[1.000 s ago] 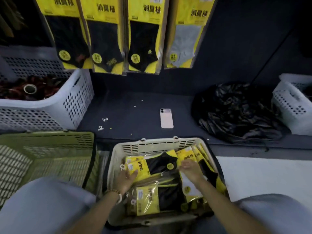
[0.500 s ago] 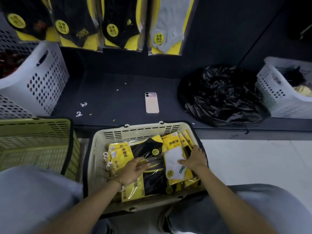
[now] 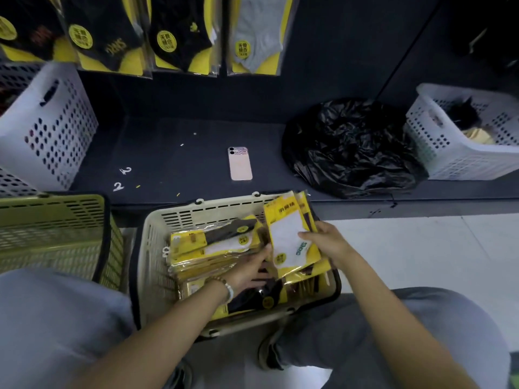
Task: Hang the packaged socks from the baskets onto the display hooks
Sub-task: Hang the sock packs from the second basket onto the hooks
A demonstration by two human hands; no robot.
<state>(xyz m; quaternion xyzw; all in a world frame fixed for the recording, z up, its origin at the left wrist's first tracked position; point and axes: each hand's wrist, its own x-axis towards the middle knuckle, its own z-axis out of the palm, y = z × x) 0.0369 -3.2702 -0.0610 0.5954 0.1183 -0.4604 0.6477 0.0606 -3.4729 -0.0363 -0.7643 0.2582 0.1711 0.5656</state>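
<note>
Over the cream basket (image 3: 196,213), the right hand (image 3: 327,242) pinches a white-sock pack (image 3: 289,237) (left hand (image 3: 250,269) flat, seemingly steadying the pile (image 3: 207,256)), whose slick film could slip free.

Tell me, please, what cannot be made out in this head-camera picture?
- Head view, top edge: it cuts off the display hooks; only the lower ends of the hanging packs show.
- Head view: the left hand has its fingertips partly hidden by the white-sock pack that the right hand holds, so its grip is unclear.
- Head view: the lower packs in the beige basket are covered by upper packs and forearms.
- Head view, left edge: it cuts off the contents of the white basket.
</note>
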